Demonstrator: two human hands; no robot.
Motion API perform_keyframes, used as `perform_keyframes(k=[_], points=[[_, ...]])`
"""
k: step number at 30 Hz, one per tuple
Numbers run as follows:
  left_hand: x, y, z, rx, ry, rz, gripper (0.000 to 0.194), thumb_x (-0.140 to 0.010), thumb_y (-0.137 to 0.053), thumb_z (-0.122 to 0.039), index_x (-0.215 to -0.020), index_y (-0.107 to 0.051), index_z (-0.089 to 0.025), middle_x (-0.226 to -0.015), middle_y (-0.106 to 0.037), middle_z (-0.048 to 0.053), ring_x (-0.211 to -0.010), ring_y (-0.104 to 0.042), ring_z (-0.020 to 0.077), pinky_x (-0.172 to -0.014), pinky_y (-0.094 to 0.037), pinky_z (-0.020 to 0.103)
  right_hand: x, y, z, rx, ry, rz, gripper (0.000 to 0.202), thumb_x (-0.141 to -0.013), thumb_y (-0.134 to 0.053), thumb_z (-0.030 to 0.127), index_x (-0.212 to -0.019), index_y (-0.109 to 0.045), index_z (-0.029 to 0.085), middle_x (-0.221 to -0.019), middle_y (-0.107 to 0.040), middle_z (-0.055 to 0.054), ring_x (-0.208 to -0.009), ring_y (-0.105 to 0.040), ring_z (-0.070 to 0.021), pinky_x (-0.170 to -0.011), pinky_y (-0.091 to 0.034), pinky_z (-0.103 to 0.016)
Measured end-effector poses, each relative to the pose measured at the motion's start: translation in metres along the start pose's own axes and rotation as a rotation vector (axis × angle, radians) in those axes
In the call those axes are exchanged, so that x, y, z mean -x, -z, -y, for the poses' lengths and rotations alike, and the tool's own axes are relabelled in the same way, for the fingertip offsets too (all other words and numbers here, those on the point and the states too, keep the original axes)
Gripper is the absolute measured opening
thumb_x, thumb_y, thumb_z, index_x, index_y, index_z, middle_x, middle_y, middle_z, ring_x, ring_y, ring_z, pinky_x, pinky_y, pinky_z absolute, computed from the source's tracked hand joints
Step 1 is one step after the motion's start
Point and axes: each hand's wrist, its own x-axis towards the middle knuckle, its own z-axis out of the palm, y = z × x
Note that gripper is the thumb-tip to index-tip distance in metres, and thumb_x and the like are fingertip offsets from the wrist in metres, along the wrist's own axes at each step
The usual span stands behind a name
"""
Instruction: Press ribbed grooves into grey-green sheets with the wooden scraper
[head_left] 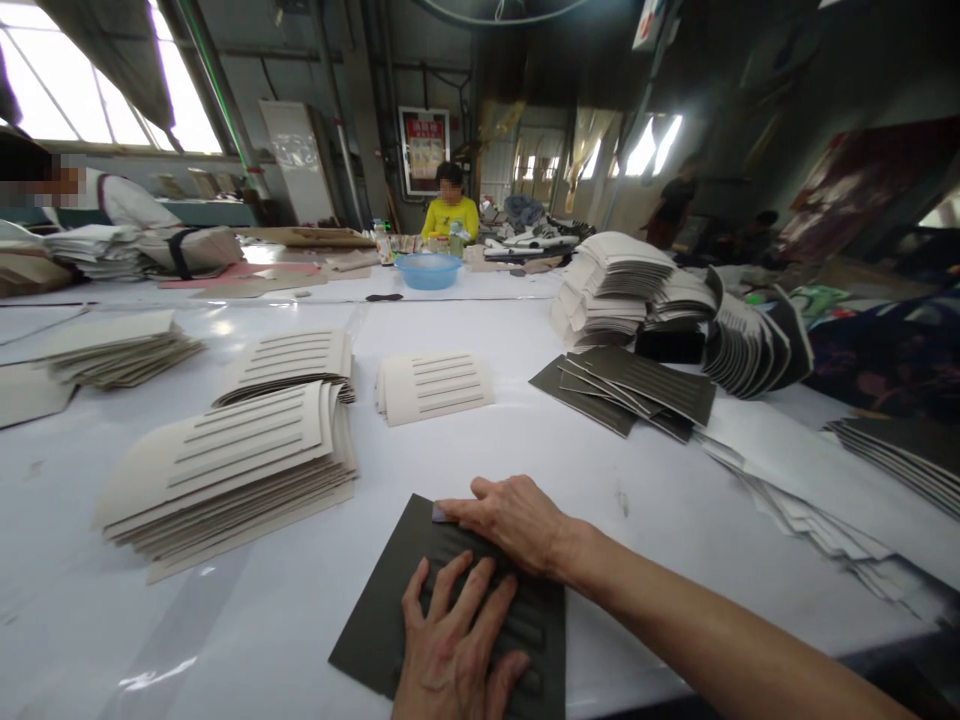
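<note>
A dark grey-green sheet (375, 610) with raised parallel ridges lies on the white table near its front edge. My left hand (457, 635) rests flat on it, fingers spread and palm down. Across the sheet's far part reaches my right hand (517, 525), its fingers closed around a small, flat, pale piece (442, 512) that touches the sheet near the far corner. Most of that piece is hidden under the fingers, so its kind is unclear. Beyond my hands sits a small stack of cream sheets (435, 385) with dark slots.
Taller stacks of slotted cream sheets (240, 440) stand at left. Dark sheets (637, 385), white papers (810, 470) and piled curved panels (615, 265) lie at right. A blue basin (427, 270) is farther back, before a person in yellow (450, 215). Another person (127, 200) is at far left.
</note>
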Motion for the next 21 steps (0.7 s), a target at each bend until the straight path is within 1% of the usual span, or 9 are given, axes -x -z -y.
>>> perform_keyframes(k=[2, 4, 6, 9, 11, 14, 17, 19, 21], points=[[0.0, 0.003, 0.001, -0.027, -0.039, 0.02, 0.047, -0.084, -0.064, -0.038, -0.129, -0.057, -0.025, -0.123, -0.063, 0.006, -0.115, -0.05, 0.0287, -0.108, -0.023, 0.049, 0.016, 0.003, -0.002, -0.047, -0.062, -0.052, 0.038, -0.102, -0.038, 0.027, -0.14, -0.045, 0.026, -0.094, -0.062, -0.004, -0.073, -0.06, -0.0153, -0.059, -0.041, -0.025], [0.002, 0.006, 0.004, -0.061, -0.061, 0.023, 0.051, -0.081, -0.067, -0.036, -0.129, -0.057, -0.022, -0.126, -0.06, 0.009, -0.118, -0.048, 0.031, -0.104, -0.03, 0.05, 0.05, 0.002, -0.003, -0.177, -0.13, -0.108, 0.039, -0.104, -0.036, 0.029, -0.142, -0.045, 0.028, -0.098, -0.062, -0.004, -0.08, -0.061, -0.015, -0.07, -0.045, -0.024], [0.002, 0.009, 0.007, -0.085, -0.074, 0.008, 0.051, -0.079, -0.069, -0.036, -0.128, -0.058, -0.023, -0.126, -0.057, 0.011, -0.118, -0.047, 0.0328, -0.1, -0.036, 0.051, 0.09, -0.006, -0.001, -0.345, -0.178, -0.139, 0.04, -0.104, -0.036, 0.028, -0.143, -0.045, 0.032, -0.096, -0.063, -0.003, -0.083, -0.062, -0.0146, -0.078, -0.047, -0.025], [0.001, 0.013, 0.01, -0.122, -0.13, -0.01, 0.053, -0.079, -0.069, -0.04, -0.129, -0.058, -0.024, -0.124, -0.055, 0.011, -0.114, -0.049, 0.0314, -0.096, -0.041, 0.049, 0.138, -0.025, 0.007, -0.415, -0.21, -0.15, 0.04, -0.103, -0.038, 0.029, -0.14, -0.049, 0.034, -0.093, -0.065, -0.003, -0.081, -0.064, -0.0162, -0.074, -0.051, -0.026], [0.0, 0.016, 0.011, -0.153, -0.154, -0.02, 0.055, -0.08, -0.069, -0.043, -0.13, -0.058, -0.025, -0.123, -0.055, 0.012, -0.112, -0.05, 0.0304, -0.094, -0.043, 0.047, 0.153, -0.035, 0.013, -0.384, -0.232, -0.173, 0.04, -0.101, -0.038, 0.026, -0.138, -0.053, 0.033, -0.091, -0.067, -0.004, -0.075, -0.065, -0.0173, -0.069, -0.053, -0.027], [0.0, 0.019, 0.014, -0.188, -0.183, -0.039, 0.057, -0.081, -0.067, -0.053, -0.13, -0.059, -0.026, -0.12, -0.056, 0.011, -0.11, -0.051, 0.0294, -0.091, -0.044, 0.043, 0.155, -0.04, 0.018, -0.333, -0.26, -0.191, 0.041, -0.1, -0.036, 0.023, -0.136, -0.055, 0.031, -0.092, -0.069, -0.005, -0.071, -0.065, -0.0177, -0.068, -0.054, -0.027], [0.005, 0.016, 0.019, -0.187, -0.225, -0.065, 0.053, -0.083, -0.064, -0.055, -0.127, -0.061, -0.026, -0.123, -0.057, 0.01, -0.112, -0.051, 0.0291, -0.094, -0.042, 0.043, 0.146, -0.033, 0.022, -0.292, -0.234, -0.171, 0.043, -0.1, -0.034, 0.019, -0.138, -0.052, 0.028, -0.102, -0.069, -0.007, -0.085, -0.066, -0.0186, -0.078, -0.053, -0.028], [0.008, 0.013, 0.021, -0.171, -0.249, -0.076, 0.046, -0.085, -0.063, -0.05, -0.122, -0.064, -0.023, -0.126, -0.056, 0.012, -0.116, -0.05, 0.0302, -0.097, -0.04, 0.044, 0.132, -0.028, 0.027, -0.25, -0.221, -0.132, 0.045, -0.098, -0.036, 0.016, -0.14, -0.05, 0.026, -0.105, -0.068, -0.008, -0.09, -0.064, -0.0189, -0.08, -0.051, -0.027], [0.011, 0.01, 0.02, -0.165, -0.252, -0.079, 0.04, -0.087, -0.061, -0.046, -0.117, -0.066, -0.021, -0.125, -0.056, 0.014, -0.118, -0.051, 0.031, -0.098, -0.04, 0.046, 0.11, -0.025, 0.034, -0.199, -0.199, -0.073, 0.048, -0.094, -0.044, 0.015, -0.141, -0.048, 0.025, -0.107, -0.067, -0.009, -0.089, -0.063, -0.019, -0.078, -0.05, -0.026]])
